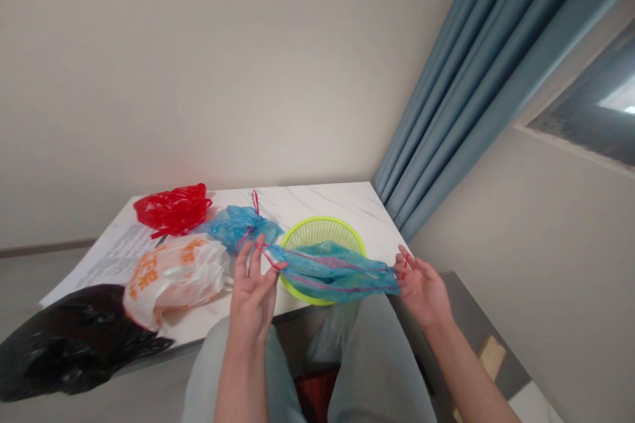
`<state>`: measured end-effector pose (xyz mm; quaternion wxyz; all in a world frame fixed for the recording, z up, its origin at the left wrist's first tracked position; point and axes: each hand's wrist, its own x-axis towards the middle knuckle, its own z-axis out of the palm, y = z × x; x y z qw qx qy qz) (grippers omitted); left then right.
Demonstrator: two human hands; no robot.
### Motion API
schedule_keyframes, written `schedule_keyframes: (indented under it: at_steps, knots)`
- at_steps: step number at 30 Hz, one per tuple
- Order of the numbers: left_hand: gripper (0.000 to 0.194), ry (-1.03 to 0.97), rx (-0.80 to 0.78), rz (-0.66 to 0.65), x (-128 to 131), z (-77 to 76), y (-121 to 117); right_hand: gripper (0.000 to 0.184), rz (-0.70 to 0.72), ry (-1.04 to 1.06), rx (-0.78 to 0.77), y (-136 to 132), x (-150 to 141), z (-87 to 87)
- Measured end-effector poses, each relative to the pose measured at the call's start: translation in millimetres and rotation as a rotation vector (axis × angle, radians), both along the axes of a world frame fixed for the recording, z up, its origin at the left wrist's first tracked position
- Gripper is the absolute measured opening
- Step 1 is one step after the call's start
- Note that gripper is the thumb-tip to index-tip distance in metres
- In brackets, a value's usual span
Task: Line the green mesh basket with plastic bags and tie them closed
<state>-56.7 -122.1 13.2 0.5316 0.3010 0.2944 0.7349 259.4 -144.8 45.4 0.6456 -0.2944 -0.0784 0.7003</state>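
Closest to the camera are the person's knees in pale grey-green trousers [372, 363], with a red thing [312, 396] showing between them. Both forearms come up over the knees. The left hand [253, 297] stands upright with its palm to the camera and the fingers spread wide, and a pink string of the bag is hooked on the fingers [256, 258]. The right hand [421, 287] is turned inward with fingers half curled, and I cannot tell if they close on the string. Between the hands, a blue drawstring bag [332, 274] is stretched long in the air, over the near part of a lime-green plastic basket [322, 232].

Left of the basket on the white marble-pattern tabletop [317, 201] lies a second blue bag [241, 226] with a pink loop, and behind it a red plastic bag [171, 209]. A white bag with orange print [173, 281] lies nearer, on printed papers [116, 254]. A black plastic bag [69, 344] sits at the near left corner. The tabletop's far edges meet a wall and a blue curtain [471, 79], and there is open surface behind the basket.
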Motion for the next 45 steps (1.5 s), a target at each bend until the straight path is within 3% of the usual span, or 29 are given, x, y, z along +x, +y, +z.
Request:
schedule_keyframes:
  at_steps: [4, 7, 10, 12, 14, 17, 20, 24, 29, 32, 36, 40, 42, 45]
  knots:
    - [0.099, 0.316, -0.004, 0.009, -1.3, -13.6, 1.9, 0.028, -0.043, -0.162, 0.081, -3.0, -7.4, 5.3]
    - [0.098, 0.389, -0.086, 0.096, -6.0, -21.7, 3.8, 0.016, -0.21, -0.205, 0.088, 0.5, -4.4, 3.3]
    - [0.067, 0.253, -0.214, 0.183, -10.5, -23.2, 6.2, 0.009, -0.34, -0.112, 0.023, 6.7, 4.5, 2.5]
    - [0.048, 0.09, -0.275, 0.175, -11.8, -21.2, 7.9, 0.006, -0.345, -0.049, -0.031, 9.4, 7.9, 4.1]
    - [0.04, -0.03, -0.303, 0.137, -10.9, -18.8, 9.3, 0.015, -0.326, -0.042, -0.062, 10.4, 6.4, 5.9]
    - [0.03, -0.02, -0.33, 0.092, -4.7, -17.8, 9.6, 0.033, -0.355, -0.13, -0.022, 10.0, -3.0, 5.6]
    - [0.04, 0.053, -0.367, 0.09, 4.5, -20.2, 8.1, 0.037, -0.388, -0.232, 0.055, 10.7, -12.7, 2.7]
    - [0.06, 0.078, -0.404, -0.019, 14.4, -22.9, 7.6, 0.035, -0.378, -0.287, 0.125, 13.5, -18.9, 3.2]
    - [0.064, 0.131, -0.336, -0.081, 17.2, -21.0, 10.2, 0.022, -0.321, -0.407, 0.221, 9.9, -28.7, 14.4]
    - [0.057, 0.211, -0.285, -0.072, 17.2, -15.2, 6.8, 0.027, -0.228, -0.455, 0.212, 6.4, -38.7, 20.3]
    - [0.034, 0.407, -0.127, 0.138, 20.5, 2.7, -2.9, 0.03, -0.127, -0.524, 0.154, 8.4, -50.5, 19.0]
    - [0.019, 0.677, 0.013, 0.302, 29.8, 26.1, -12.2, 0.028, -0.133, -0.612, 0.172, 12.8, -59.6, 13.5]
    - [0.021, 0.698, 0.058, 0.251, 36.7, 33.8, -16.2, 0.031, -0.107, -0.673, 0.196, 13.8, -64.2, 13.6]
    - [0.031, 0.692, 0.102, 0.013, 49.3, 36.2, -21.6, 0.032, -0.057, -0.798, 0.201, 15.5, -71.2, 16.0]
